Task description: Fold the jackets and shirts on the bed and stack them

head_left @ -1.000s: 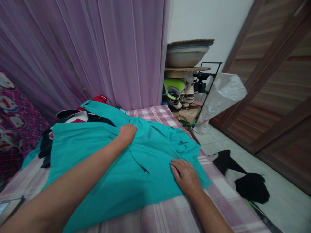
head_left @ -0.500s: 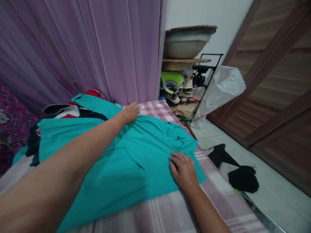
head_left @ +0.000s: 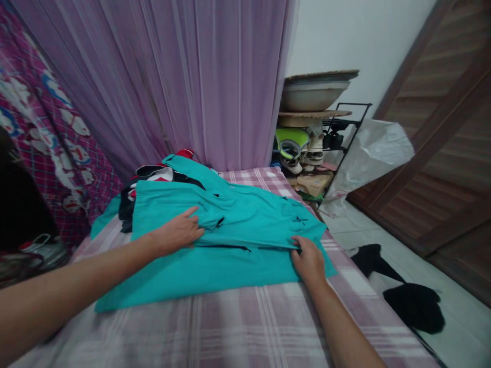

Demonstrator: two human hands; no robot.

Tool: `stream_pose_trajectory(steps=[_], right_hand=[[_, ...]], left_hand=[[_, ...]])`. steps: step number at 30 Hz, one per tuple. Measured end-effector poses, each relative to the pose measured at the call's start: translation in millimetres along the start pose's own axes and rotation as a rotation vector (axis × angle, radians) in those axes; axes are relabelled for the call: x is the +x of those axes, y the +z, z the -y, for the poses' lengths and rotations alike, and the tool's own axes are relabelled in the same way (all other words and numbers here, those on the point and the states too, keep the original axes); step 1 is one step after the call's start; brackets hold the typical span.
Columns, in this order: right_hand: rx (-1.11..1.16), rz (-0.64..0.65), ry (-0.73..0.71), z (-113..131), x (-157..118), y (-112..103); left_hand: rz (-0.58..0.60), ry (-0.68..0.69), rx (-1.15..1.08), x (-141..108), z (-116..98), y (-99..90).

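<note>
A teal garment (head_left: 245,207) lies spread on the bed, with a raised fold running across it between my hands and small dark cords or marks on its surface. My left hand (head_left: 178,232) rests on its left part, fingers stretched out over the cloth beside the fold. At the right end of that fold, my right hand (head_left: 310,260) has its thumb and fingers closed on the fabric edge. Dark, white and red clothing (head_left: 128,199) sits partly under the teal cloth at the far left.
The bed has a plaid sheet (head_left: 230,327). Behind it hangs a purple curtain (head_left: 215,87). A rack (head_left: 355,130) with shoes, a basin (head_left: 316,97) and a plastic bag (head_left: 383,148) stand at the back right. Black cloth (head_left: 414,306) lies on the floor beside the bed.
My left hand has come back from the garment's far edge to its left part. A fold has risen in the cloth, and my right hand now grips it. The view has shifted left.
</note>
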State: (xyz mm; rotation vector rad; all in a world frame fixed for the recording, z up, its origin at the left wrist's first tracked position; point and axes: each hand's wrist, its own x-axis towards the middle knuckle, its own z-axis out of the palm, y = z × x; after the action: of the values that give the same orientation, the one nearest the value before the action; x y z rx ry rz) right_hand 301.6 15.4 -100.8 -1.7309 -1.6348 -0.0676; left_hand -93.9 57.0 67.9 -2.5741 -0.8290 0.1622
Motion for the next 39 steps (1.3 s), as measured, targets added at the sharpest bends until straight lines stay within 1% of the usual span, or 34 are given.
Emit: stream_pose_trajectory(steps=[1, 3, 4, 6, 9, 11, 13, 16, 19, 22, 24, 25, 27, 29, 31, 32, 33, 34, 36, 37, 38, 39], right_hand=[[-0.012, 0.013, -0.033, 2, 0, -1], [-0.042, 0.039, -0.078, 4, -1, -4], [-0.059, 0.046, -0.090, 5, -1, -5], [-0.104, 0.045, -0.110, 4, -1, -9], [-0.178, 0.059, -0.189, 0, -3, -19], [-0.217, 0.076, -0.256, -6, -6, -28], [-0.250, 0.084, -0.308, -13, -10, -38], [-0.288, 0.103, -0.360, -25, -18, -48], [-0.315, 0.135, -0.377, -32, -22, -52], [-0.349, 0.174, -0.363, -30, -21, -55], [-0.380, 0.208, -0.321, -28, -20, -59], [-0.394, 0.236, -0.293, -27, -19, -62], [-0.417, 0.309, -0.246, -26, -15, -70], [-0.433, 0.371, -0.231, -23, -8, -79], [-0.436, 0.362, -0.234, -9, 2, -82], [-0.418, 0.336, -0.244, 4, 7, -81], [-0.385, 0.300, -0.255, 21, 11, -77], [-0.329, 0.280, -0.287, 44, 14, -70], [-0.194, 0.266, -0.352, 98, 14, -49], [-0.129, 0.286, -0.389, 126, 12, -36], [-0.079, 0.330, -0.420, 153, 8, -21], [-0.044, 0.394, -0.448, 177, 3, -7]], left_hand=[[0.061, -0.011, 0.053, -13, -9, 9.2], [0.138, -0.052, 0.130, -31, -22, 22.8], [0.136, -0.096, 0.152, -38, -24, 26.4], [0.078, -0.165, 0.165, -48, -20, 27.0], [-0.006, -0.234, 0.157, -62, -1, 20.2], [-0.012, -0.275, 0.134, -75, 9, 19.2], [-0.012, -0.304, 0.096, -92, 7, 25.2], [-0.043, -0.346, 0.012, -121, -15, 45.2], [-0.069, -0.385, -0.029, -148, -41, 66.7], [-0.098, -0.434, -0.048, -165, -54, 78.0], [-0.083, -0.472, -0.102, -169, -57, 77.3], [-0.054, -0.487, -0.144, -170, -56, 74.5], [0.037, -0.500, -0.249, -170, -54, 65.0], [0.126, -0.508, -0.373, -171, -48, 52.8], [0.176, -0.542, -0.480, -170, -39, 42.6], [0.174, -0.574, -0.511, -168, -34, 40.0], [0.149, -0.612, -0.523, -165, -30, 39.7], [0.100, -0.645, -0.516, -160, -27, 41.9], [-0.039, -0.688, -0.454, -145, -25, 53.4], [-0.104, -0.714, -0.407, -136, -27, 61.7], [-0.145, -0.747, -0.359, -126, -31, 70.8], [-0.157, -0.781, -0.315, -116, -37, 79.8]])
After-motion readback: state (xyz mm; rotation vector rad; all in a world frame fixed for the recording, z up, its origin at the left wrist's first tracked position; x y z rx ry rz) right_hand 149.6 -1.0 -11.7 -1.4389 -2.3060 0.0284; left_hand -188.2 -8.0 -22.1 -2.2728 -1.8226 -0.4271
